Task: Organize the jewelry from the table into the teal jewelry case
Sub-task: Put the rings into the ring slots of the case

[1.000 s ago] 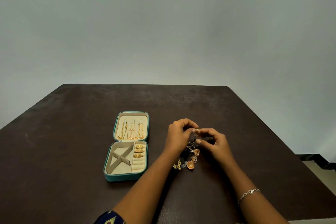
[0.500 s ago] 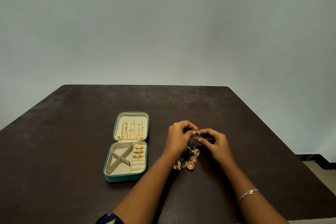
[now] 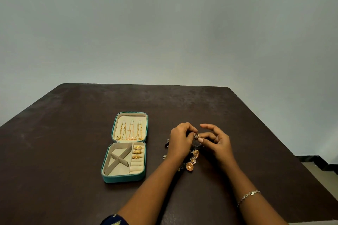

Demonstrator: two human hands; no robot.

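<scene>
On the dark brown worktop point(image 3: 73, 133) the open teal zip-up jewelry case point(image 3: 126, 179) lies left of centre, nearer the front edge than the back. Three gold chains point(image 3: 130, 131) hang in its cream-lined lid, and three domed gold rings point(image 3: 137, 151) sit in the ring rolls along the right side of its base; the divided compartments beside them hold nothing visible. Just right of the case, the left hand point(image 3: 180, 141) and the right hand point(image 3: 218, 144) meet above a loose heap of gold bell-shaped earrings point(image 3: 192, 160) lying on the worktop. Fingers of both hands are pinched together on one small round gold piece point(image 3: 196, 135), held clear of the heap. A thin silver bracelet point(image 3: 249, 195) circles the right wrist.
</scene>
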